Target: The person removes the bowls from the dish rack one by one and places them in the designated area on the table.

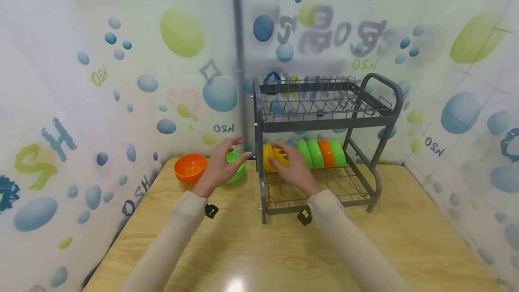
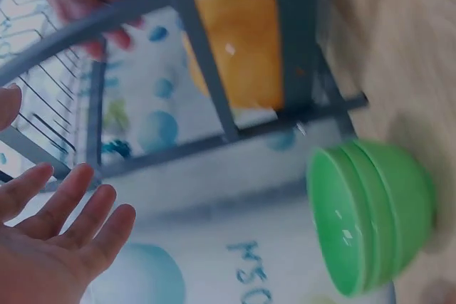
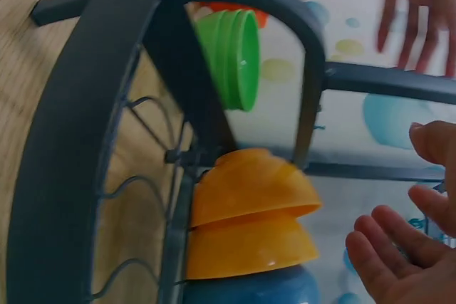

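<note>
My left hand (image 1: 219,168) is raised with fingers spread and holds nothing. In the head view it overlaps a stack of green bowls (image 1: 238,171), which the left wrist view shows apart from the fingers. My right hand (image 1: 295,169) is raised in front of the dish rack (image 1: 316,125), its fingers relaxed and nothing in its grasp. Behind it, yellow bowls (image 3: 253,190) stand on edge on the lower tier, beside a blue bowl (image 3: 256,286). Further right in that row are green bowls (image 1: 314,153) and an orange bowl (image 1: 326,152). The right hand partly hides the row.
Stacked orange bowls (image 1: 189,168) sit at the back left of the wooden table (image 1: 259,256). The rack's upper tier (image 1: 324,107) is a wire shelf above the bowls. Its dark side posts (image 1: 259,184) rise between the two hands. Patterned curtains (image 1: 121,80) surround the table.
</note>
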Demonstrator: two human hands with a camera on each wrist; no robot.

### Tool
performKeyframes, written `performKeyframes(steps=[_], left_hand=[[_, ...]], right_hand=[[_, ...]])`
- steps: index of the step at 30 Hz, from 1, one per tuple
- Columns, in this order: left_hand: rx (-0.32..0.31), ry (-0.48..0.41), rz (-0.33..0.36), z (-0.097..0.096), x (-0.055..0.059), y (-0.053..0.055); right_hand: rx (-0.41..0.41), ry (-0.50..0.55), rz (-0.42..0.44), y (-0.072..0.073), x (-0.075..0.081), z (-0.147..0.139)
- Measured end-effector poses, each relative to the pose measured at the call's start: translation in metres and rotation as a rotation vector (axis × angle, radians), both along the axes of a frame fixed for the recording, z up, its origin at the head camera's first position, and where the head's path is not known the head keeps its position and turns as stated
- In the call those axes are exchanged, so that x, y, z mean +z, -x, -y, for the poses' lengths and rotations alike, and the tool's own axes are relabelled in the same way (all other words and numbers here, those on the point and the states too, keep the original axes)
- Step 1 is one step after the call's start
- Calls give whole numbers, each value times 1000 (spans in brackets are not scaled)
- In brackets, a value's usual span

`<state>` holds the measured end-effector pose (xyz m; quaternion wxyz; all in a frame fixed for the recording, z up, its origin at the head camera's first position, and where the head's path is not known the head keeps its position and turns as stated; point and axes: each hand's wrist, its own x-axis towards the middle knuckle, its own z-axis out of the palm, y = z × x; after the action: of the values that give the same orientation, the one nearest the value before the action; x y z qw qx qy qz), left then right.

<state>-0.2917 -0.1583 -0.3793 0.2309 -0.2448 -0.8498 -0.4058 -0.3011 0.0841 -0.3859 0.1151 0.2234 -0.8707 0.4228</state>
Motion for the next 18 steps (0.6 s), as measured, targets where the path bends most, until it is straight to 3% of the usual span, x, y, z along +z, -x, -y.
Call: performKeyframes(steps=[3,6,13,18], left_hand=[[-46,-73,-10,-12,5,-1],[-78,-155,29,-23,9,-1],[-80,-243,175,-43,18,-1],[-113,-310,194,-52,22,-1]], right_hand=[[-17,-37,9,5,-6,-2],[-30,-47,30,9,-13,-2],[-54,-34,76,19,-27,0],[-75,7,113,23,-33,4]])
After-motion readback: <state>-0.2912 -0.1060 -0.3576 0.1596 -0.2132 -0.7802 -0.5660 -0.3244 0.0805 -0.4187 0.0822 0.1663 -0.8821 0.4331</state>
